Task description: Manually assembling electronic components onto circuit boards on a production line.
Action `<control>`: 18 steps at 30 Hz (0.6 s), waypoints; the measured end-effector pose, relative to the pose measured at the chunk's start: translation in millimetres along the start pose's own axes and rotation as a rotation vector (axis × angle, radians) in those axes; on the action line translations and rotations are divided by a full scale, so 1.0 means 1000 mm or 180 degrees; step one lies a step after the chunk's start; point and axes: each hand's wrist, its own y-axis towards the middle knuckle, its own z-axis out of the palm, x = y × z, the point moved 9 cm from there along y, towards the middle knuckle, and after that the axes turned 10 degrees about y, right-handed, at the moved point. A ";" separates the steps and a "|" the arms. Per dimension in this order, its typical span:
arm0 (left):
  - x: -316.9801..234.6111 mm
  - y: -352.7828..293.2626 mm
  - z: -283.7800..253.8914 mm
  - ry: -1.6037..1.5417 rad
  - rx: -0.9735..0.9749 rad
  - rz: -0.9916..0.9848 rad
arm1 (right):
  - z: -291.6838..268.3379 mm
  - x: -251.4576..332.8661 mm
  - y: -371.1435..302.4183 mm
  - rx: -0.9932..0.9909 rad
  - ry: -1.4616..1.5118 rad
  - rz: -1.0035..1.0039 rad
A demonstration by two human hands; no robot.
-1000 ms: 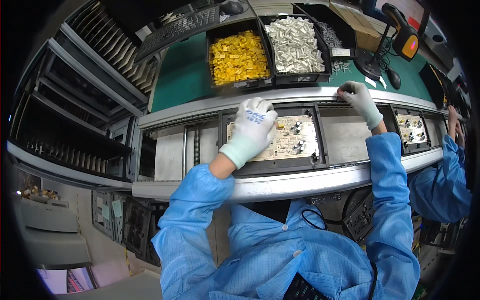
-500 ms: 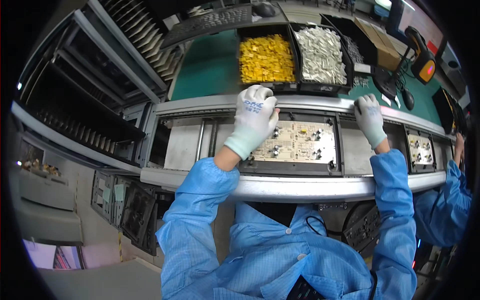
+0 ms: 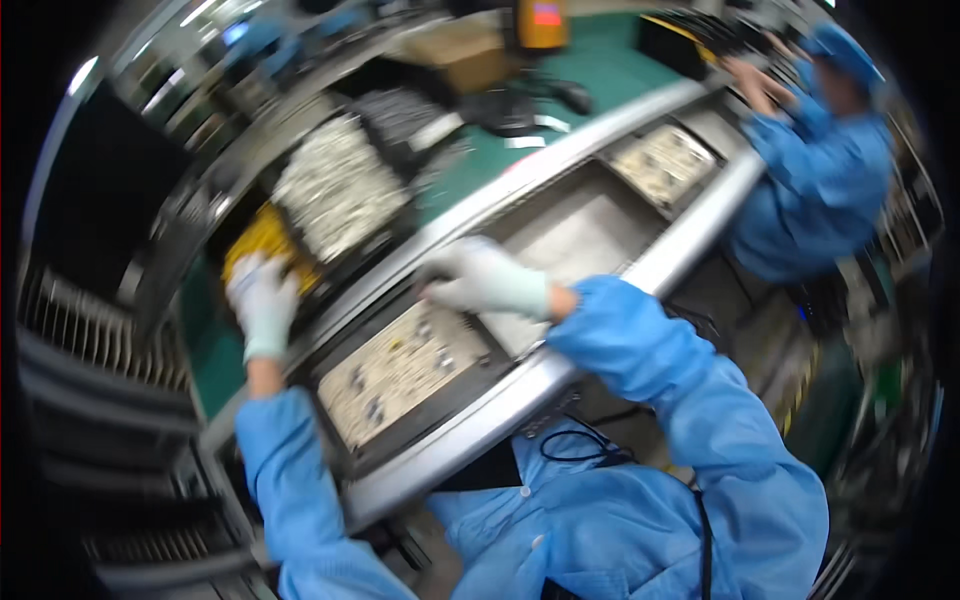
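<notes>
My left hand (image 3: 263, 303), in a white glove, reaches over the near edge of a black bin onto a heap of small yellow parts (image 3: 262, 236). Its fingertips are blurred among the parts, so their grip cannot be made out. My right hand (image 3: 488, 281), gloved too, hovers by the far right corner of a pale circuit board (image 3: 398, 372). Its fingers are bent together toward the thumb; whatever may be between them is hidden. Several dark, upright components stand on the board, which lies in a dark carrier frame on the conveyor.
Beside the yellow parts stands a bin of silvery-white pieces (image 3: 338, 190). The conveyor's metal rail (image 3: 460, 438) runs between me and the board. Farther right lies a second circuit board (image 3: 664, 162), near a co-worker in blue (image 3: 820, 190). A cardboard box (image 3: 455, 52) stands behind.
The view has swung to the right and blurred. My left hand has gone from the board's left end to the yellow parts; my right hand has come off the rail toward the board.
</notes>
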 end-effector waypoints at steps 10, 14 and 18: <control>-0.012 0.008 0.014 0.0305 0.0776 0.0164 | 0.007 0.021 -0.017 0.0196 0.0600 0.0015; 0.013 -0.008 0.017 0.0050 -0.0229 0.0414 | 0.011 0.021 -0.015 0.0360 0.0946 0.0210; -0.011 0.014 -0.001 0.0435 -0.0580 0.0290 | -0.004 0.017 -0.031 0.0427 0.1008 0.0227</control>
